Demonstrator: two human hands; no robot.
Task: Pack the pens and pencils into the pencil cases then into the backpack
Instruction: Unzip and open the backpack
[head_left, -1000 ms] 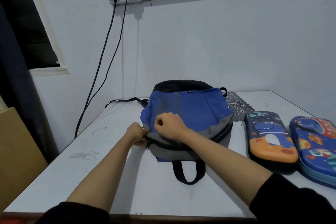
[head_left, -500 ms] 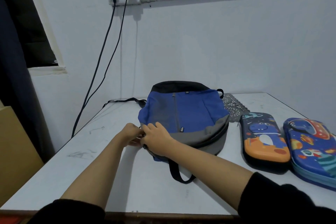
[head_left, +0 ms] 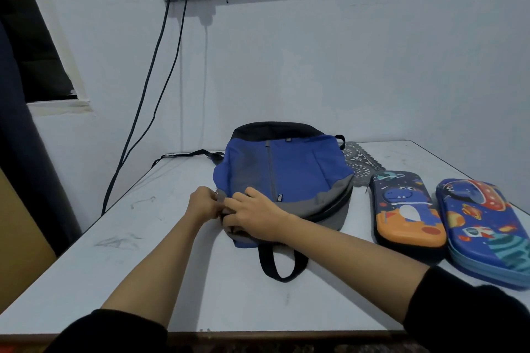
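Head view is showing a blue backpack (head_left: 286, 175) lying flat on the table (head_left: 143, 252). The left hand (head_left: 202, 205) is pinching its near-left corner, and the right hand (head_left: 255, 216) is gripping the grey edge just beside it

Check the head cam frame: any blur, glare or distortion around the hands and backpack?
Head view: light dim, cool and even, soft shadow beside the backpack. Head view: left hand and right hand at its near edge look sharp, no smear. Head view: no harsh glare on the dinosaur pencil case or rocket pencil case. Head view: wide-angle bend tilts the window frame.
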